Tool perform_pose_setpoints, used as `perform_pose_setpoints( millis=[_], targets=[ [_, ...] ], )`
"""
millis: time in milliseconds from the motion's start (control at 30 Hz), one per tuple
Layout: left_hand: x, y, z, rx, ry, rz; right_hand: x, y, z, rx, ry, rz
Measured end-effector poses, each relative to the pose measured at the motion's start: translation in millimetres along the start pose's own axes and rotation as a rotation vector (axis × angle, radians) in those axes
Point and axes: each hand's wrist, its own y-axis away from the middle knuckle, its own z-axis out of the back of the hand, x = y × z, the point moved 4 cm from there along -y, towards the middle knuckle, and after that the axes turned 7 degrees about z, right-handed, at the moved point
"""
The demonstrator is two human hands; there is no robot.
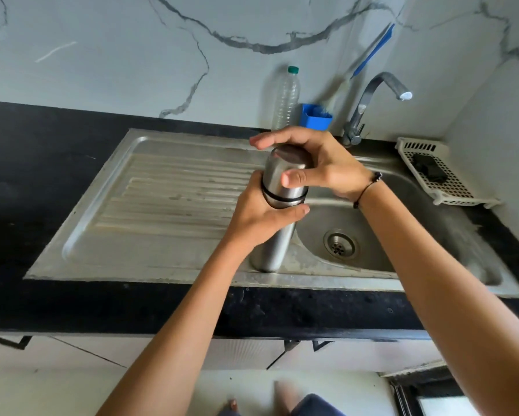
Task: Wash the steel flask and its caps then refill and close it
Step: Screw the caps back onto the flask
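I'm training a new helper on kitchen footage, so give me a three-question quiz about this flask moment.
1. True or false: the steel flask stands on the draining board beside the basin.
2. Which hand grips the outer cap? A) left hand B) right hand C) neither
3. Fill in: the tap is running or dry? ____

Key: 1 true, its base rests on the steel sink surface. 2 B, the right hand curls over the cap while the left hand holds the body. 3 dry, no water shows.
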Motion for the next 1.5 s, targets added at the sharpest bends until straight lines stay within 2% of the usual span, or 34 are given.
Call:
perform_pose_setpoints(
  millis=[67, 133, 300, 367, 400, 467, 533, 567, 667, 800, 933, 1000, 1067, 1133, 1267, 1300, 1367, 1433, 1500],
  targets=[
    [1.5, -2.9, 0.3, 0.053, 0.016, 0.004, -3.3, -2.5, -4.4, -0.090, -0.007, 0.013],
    [1.4, -5.2, -4.0, 0.026, -0.017, 0.015, -5.0, -2.6, -11.6, -0.266, 0.030, 0.015],
    [-9.6, 13.7, -12.9, -0.216, -0.015, -0.030, 4.9, -1.5, -34.8, -0.705, 0.502, -0.132],
    [-9.9, 20.5, -12.1, -0.282, -0.004, -0.086, 12.5, -1.0, -46.4, -0.787, 0.638, -0.185],
    [-10.8, 22.7, -11.3, -0.278, -0.017, -0.112, 11.4, 0.7, -48.5, -0.758, 0.642, -0.230],
    [-11.6, 21.5, -11.3, -0.223, -0.071, -0.135, 9.3, 6.5, -41.5, -0.574, 0.479, -0.300],
    [-7.4, 16.7, -10.0, -0.180, -0.072, -0.097, 16.9, 15.0, -29.9, -0.337, 0.172, -0.244],
    [-5.4, 13.6, -8.3, -0.164, -0.065, -0.075, 22.2, 19.3, -23.1, -0.208, 0.109, -0.189],
    [0.9, 6.2, -8.2, -0.017, 0.030, -0.048, 34.2, 20.8, -5.7, 0.153, 0.309, -0.114],
    [7.6, 1.3, -1.0, 0.179, 0.039, -0.073, 34.8, 7.9, 4.8, 0.420, 0.467, -0.168],
    [13.6, -3.2, -0.1, 0.137, 0.052, -0.053, 34.9, -5.8, 7.3, 0.399, 0.826, -0.024],
    [17.3, -2.8, -3.7, 0.073, 0.044, -0.048, 30.9, -6.0, 1.0, 0.272, 1.025, 0.006],
    [16.2, 0.1, -8.5, 0.028, 0.034, -0.070, 23.0, -0.5, -6.8, 0.042, 1.233, -0.071],
    [12.8, 3.1, -12.4, 0.028, 0.018, -0.097, 20.5, 4.8, -21.9, 0.000, 1.406, -0.207],
    [9.6, 5.6, -10.7, 0.033, 0.005, -0.116, 48.1, 2.1, -17.9, -0.172, 1.456, -0.355],
    [9.5, 3.8, -8.1, 0.031, 0.002, -0.111, 50.2, 3.1, -4.7, -0.161, 1.393, -0.429],
    [9.1, -0.5, -4.3, 0.053, 0.001, -0.097, 56.0, 4.8, 17.7, 0.007, 1.184, -0.439],
    [9.9, -4.6, -3.6, 0.086, 0.019, -0.097, 62.5, 7.2, 19.8, 0.280, 0.845, -0.402],
    [11.5, -7.0, -4.6, 0.107, 0.060, -0.120, 57.7, 4.1, 7.7, 0.537, 0.714, -0.290]
  ],
)
